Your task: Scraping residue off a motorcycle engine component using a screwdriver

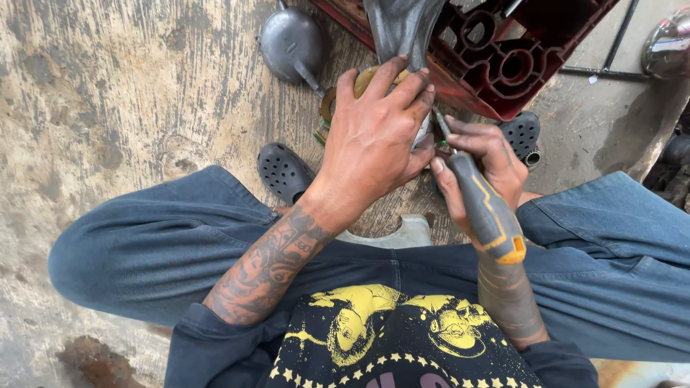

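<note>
The left hand (374, 136) clamps a grey metal part (402, 32) low over the floor (129, 93); right fingers (460, 136) wrap a screwdriver (485, 208), whose tip could slip into the left fingers.

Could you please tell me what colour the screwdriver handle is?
Grey with orange trim and an orange end, on the screwdriver in the head view.

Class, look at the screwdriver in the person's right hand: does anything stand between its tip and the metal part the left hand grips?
Nothing visible does. The right hand holds the screwdriver with its shaft running up to the metal part. The left hand lies over that part beside the shaft, and its fingers hide the exact spot where the tip lands.
</note>
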